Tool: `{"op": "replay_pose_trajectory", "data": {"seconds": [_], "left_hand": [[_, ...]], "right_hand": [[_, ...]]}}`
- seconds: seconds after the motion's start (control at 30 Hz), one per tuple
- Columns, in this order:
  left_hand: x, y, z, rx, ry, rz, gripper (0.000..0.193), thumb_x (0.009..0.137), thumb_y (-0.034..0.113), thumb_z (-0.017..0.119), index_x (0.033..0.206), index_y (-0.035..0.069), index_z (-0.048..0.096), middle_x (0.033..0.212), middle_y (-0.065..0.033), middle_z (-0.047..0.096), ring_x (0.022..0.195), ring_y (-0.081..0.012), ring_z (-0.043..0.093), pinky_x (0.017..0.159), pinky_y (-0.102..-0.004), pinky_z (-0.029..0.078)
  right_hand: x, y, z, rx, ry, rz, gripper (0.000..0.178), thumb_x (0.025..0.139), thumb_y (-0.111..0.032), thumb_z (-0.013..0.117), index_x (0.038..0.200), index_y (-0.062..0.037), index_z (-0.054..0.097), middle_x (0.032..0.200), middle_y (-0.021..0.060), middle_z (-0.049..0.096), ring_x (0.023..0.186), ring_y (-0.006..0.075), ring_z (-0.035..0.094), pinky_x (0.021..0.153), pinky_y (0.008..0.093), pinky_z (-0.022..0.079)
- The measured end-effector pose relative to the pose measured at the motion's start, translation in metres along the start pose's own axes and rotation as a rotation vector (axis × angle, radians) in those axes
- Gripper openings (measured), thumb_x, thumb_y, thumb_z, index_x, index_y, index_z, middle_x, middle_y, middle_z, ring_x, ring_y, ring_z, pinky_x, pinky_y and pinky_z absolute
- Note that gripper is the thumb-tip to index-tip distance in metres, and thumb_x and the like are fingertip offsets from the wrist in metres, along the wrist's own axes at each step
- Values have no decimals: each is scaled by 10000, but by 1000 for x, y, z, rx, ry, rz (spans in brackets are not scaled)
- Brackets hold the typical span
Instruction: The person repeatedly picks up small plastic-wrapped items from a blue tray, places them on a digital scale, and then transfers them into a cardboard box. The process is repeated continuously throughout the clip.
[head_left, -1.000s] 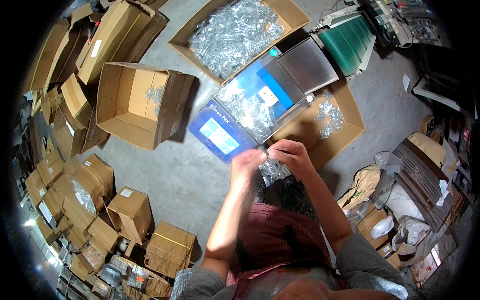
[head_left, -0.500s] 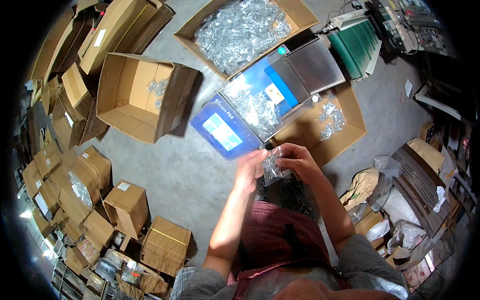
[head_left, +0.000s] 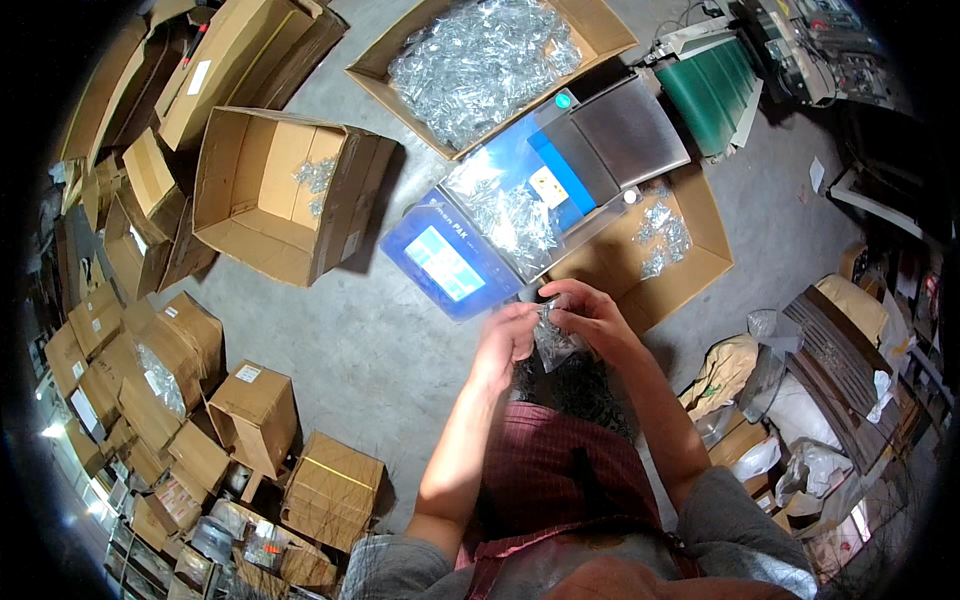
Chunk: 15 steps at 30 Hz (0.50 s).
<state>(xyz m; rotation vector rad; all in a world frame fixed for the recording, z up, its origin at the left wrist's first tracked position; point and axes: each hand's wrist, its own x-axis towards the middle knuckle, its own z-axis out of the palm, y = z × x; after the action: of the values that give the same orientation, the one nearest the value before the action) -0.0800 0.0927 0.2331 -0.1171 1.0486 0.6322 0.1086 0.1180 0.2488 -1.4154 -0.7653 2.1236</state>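
A small clear plastic bag (head_left: 556, 350) with shiny metal parts inside hangs between my hands, just in front of my apron. My left hand (head_left: 503, 345) is closed, its thumb and fingers pinching the bag's upper left edge. On the other side my right hand (head_left: 588, 318) grips the bag's top, the index finger raised a little. The fingers partly cover the bag, and the kind of metal parts cannot be made out. Just beyond the hands stands a blue machine (head_left: 400, 245) with a lit screen, its tray piled with shiny metal pieces (head_left: 505, 215).
A large carton (head_left: 610, 25) full of similar bags stands at the far side. Another open carton (head_left: 715, 250) with a few bags sits beside the machine. An open box (head_left: 265, 205) is on the left, a green conveyor (head_left: 710, 95) at the far right. Stacked cartons (head_left: 250, 415) fill the lower left.
The fingers of both hands have shifted on the bag, and my right index finger has lifted. My left fingers have curled in more. Less of the bag's top shows now.
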Motion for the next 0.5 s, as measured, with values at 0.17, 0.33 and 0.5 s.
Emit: {"op": "replay_pose_trajectory", "data": {"seconds": [0.17, 0.33, 0.5], "left_hand": [[0, 4, 3, 110, 40, 24, 115, 903, 92, 594, 989, 25, 629, 639, 91, 461, 475, -4, 333, 436, -198, 220], [-6, 8, 9, 38, 122, 44, 88, 877, 101, 637, 929, 32, 651, 630, 89, 476, 470, -2, 332, 435, -201, 203], [-2, 7, 3, -67, 93, 18, 98, 860, 100, 662, 928, 29, 653, 610, 89, 473, 451, -11, 318, 433, -205, 185]], "right_hand": [[4, 4, -5, 22, -65, -3, 235, 882, -87, 680, 1106, -38, 628, 905, -19, 626, 846, 57, 585, 767, 219, 475], [8, 3, -7, 26, -79, 13, 205, 865, -64, 692, 1061, -32, 641, 935, -1, 645, 867, 71, 594, 774, 230, 480], [13, 5, -7, 55, -104, -42, 210, 871, -23, 673, 1073, -24, 617, 1002, 11, 639, 925, 85, 606, 834, 242, 488]]}}
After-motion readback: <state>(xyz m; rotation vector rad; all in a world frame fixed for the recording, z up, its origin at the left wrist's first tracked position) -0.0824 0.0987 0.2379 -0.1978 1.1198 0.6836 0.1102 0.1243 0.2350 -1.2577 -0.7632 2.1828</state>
